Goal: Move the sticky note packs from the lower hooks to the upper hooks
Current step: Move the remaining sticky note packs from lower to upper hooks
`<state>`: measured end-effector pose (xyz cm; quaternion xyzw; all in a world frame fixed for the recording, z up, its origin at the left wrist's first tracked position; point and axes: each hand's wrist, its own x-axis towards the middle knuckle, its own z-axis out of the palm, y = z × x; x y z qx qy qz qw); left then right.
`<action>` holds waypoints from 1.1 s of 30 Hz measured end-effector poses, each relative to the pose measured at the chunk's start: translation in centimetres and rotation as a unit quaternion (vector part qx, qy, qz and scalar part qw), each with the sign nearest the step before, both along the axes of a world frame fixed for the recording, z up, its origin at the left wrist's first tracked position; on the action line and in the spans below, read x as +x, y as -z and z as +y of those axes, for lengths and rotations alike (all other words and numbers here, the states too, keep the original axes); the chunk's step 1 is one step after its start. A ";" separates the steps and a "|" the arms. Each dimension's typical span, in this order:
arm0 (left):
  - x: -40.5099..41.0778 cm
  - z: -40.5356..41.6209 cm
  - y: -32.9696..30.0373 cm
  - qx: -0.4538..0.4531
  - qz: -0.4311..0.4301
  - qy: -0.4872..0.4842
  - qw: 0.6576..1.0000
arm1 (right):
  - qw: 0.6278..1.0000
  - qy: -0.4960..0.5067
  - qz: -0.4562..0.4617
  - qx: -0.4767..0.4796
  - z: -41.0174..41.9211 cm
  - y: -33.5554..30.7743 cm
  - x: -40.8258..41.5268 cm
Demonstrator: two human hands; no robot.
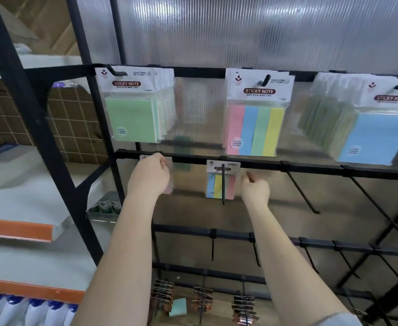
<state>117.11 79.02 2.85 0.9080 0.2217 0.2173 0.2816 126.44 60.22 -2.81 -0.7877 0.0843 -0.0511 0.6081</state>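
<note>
Hanging: one striped pack [221,182], two hands near.

head cam; faces forward, slightly down; close to hook rack [240,162]

Left hand [149,176] covered most of the pack [169,188] on the lower rail's left-end hook; I couldn't read its colour or confirm the grip. Blue pack [379,137] at the upper rail's right end was cut by the frame edge. Small print on every label was too small to read.
</note>
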 end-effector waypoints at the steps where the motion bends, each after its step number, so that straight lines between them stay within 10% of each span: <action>1: 0.4 0.3 0.1 0.000 0.005 -0.003 1.000 | 1.000 -0.007 0.017 -0.004 0.3 0.1 0.5; 33: 2.2 3.6 0.7 0.006 0.071 0.085 0.994 | 0.998 -0.010 -0.064 0.016 2.9 1.9 -0.8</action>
